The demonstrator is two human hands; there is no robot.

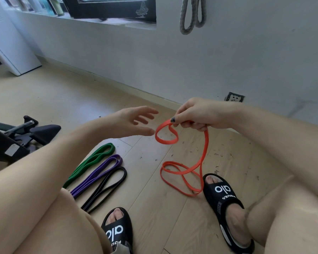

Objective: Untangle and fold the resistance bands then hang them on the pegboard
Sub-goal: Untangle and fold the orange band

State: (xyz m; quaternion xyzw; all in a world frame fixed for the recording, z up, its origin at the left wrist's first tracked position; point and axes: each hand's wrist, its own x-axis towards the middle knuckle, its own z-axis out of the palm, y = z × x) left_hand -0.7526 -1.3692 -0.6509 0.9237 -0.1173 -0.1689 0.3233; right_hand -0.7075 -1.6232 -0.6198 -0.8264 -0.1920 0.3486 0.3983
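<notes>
My right hand (196,114) pinches an orange resistance band (203,154) above the floor. A small loop of it hangs just below my fingers, and the rest drops down and lies crossed over itself on the floor beside my right slipper. My left hand (134,121) is open with spread fingers, a little left of the small orange loop and not touching it. On the floor at lower left lie three folded bands side by side: green (92,161), purple (99,173) and black (106,186).
A grey braided band (188,17) hangs on the white wall at the top. Black exercise equipment (17,136) stands at the left. My two feet in black slippers (222,200) rest on the wooden floor. A wall socket (234,97) sits low on the wall.
</notes>
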